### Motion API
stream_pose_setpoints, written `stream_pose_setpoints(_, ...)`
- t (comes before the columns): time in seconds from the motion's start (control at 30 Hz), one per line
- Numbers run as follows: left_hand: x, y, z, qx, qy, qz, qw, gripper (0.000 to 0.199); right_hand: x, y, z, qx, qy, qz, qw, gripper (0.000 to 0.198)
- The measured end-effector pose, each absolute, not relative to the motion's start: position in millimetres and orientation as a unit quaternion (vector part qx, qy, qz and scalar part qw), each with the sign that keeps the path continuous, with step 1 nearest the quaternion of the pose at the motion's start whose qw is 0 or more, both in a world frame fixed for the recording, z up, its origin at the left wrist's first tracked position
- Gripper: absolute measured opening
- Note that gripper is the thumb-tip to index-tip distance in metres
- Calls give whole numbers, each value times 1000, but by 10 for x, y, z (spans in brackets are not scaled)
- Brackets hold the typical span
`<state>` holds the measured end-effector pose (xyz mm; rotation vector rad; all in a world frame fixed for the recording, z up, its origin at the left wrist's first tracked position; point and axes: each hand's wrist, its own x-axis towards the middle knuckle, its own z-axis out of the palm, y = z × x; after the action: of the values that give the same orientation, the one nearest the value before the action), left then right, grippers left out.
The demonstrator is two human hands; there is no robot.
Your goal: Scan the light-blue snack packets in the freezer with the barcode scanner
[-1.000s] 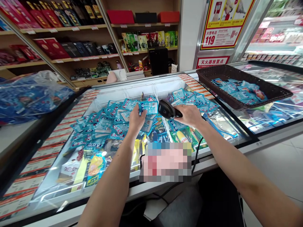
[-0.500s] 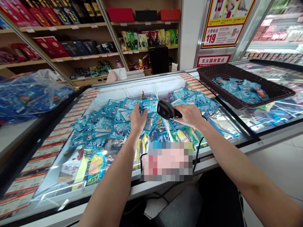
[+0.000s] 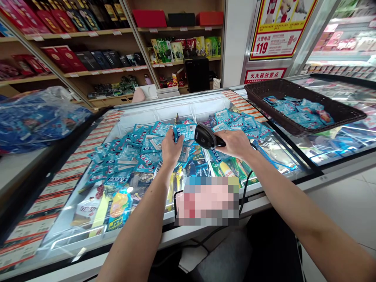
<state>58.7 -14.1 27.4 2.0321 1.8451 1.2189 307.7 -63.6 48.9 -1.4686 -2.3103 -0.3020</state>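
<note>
Between the fingers of my left hand [image 3: 172, 148] is a small blue snack packet [image 3: 187, 130], held by its left end. My right hand [image 3: 234, 143] is closed around the handle of a black barcode scanner [image 3: 205, 137]. The scanner's head is close to the packet's right end. Many similar blue packets [image 3: 129, 152] lie spread over the glass top below and around both hands. A black cable [image 3: 246, 188] hangs beneath my right forearm. At the freezer's near edge is a blurred-out, pixelated patch [image 3: 208, 201], its content hidden.
A brown basket [image 3: 349, 113] with blue packets stands at the right on the freezer top. Clear plastic bags of blue packets [image 3: 41, 117] lie at the left. Price labels [image 3: 55, 182] line the chest freezer [image 3: 173, 235]. Stocked shelves [image 3: 102, 70] rise behind.
Almost nothing differs. Both hands keep their places, with the packet and the scanner held as before.
</note>
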Motion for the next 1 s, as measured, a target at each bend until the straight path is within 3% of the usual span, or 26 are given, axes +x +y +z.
stream_pose_setpoints(0.6,585,-135,261,674,616,404,59,18,3088,-645,500,-530,-820,-100,192,39)
stream_pose_setpoints(0.73,572,-92,212,665,616,420,45,40,3127,-635,515,-545,-803,-106,218,39)
stream_pose_setpoints(1.0,582,-184,246,663,609,426,-92,77,3177,-574,476,-585,-767,-129,231,33)
